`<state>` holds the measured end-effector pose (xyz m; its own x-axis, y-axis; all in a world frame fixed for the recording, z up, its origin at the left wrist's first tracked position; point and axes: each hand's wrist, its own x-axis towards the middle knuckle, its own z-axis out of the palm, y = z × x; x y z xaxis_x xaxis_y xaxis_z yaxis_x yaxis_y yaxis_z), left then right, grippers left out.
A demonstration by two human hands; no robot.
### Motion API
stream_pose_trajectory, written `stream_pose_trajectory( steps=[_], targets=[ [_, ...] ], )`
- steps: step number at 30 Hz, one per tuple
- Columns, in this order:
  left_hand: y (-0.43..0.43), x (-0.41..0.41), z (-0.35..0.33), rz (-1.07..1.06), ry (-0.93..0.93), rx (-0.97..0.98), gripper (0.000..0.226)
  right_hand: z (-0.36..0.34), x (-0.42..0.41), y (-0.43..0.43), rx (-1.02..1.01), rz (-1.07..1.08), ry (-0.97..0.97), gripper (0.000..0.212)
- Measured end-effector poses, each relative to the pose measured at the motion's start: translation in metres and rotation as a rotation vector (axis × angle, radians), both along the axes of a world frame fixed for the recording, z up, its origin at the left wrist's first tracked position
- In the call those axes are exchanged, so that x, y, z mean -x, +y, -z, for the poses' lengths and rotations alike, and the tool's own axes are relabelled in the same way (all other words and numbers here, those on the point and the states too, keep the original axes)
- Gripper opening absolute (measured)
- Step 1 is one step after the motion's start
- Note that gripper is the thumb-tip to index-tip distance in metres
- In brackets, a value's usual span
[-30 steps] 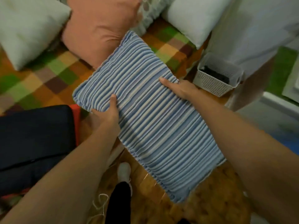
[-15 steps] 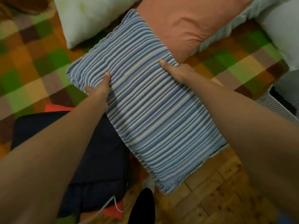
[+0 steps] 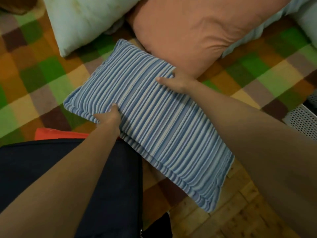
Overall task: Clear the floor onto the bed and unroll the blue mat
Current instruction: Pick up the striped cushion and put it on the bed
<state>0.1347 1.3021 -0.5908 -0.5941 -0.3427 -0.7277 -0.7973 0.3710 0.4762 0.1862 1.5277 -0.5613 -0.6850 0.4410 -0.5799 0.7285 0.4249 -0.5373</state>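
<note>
A blue and white striped pillow [image 3: 151,122] lies slantwise over the edge of the bed, which is covered by a checked green, orange and brown blanket [image 3: 42,83]. My left hand [image 3: 108,117] grips the pillow's left edge. My right hand [image 3: 176,82] grips its far right edge, thumb on top. The pillow's near corner hangs over the wooden floor [image 3: 223,215]. The blue mat is not in view.
An orange pillow [image 3: 188,31] and a white pillow [image 3: 85,19] lie on the bed behind the striped one. A dark navy bag [image 3: 34,165] with a red edge sits at the left. A white perforated basket [image 3: 301,122] is at the right edge.
Both hands have carried the striped pillow forward and down onto the bed, next to the orange pillow. The view has shifted left, away from the basket.
</note>
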Motion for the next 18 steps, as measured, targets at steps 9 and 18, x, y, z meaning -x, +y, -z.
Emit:
stream_pose_trajectory(
  steps=[9, 18],
  targets=[
    [0.064, -0.032, -0.042, 0.426, 0.283, 0.243, 0.083, -0.038, -0.053, 0.01, -0.092, 0.026, 0.118, 0.108],
    [0.161, -0.206, -0.112, 0.818, 0.474, 0.026, 0.086, -0.108, -0.255, 0.067, -0.267, 0.203, 0.062, 0.097]
  ],
)
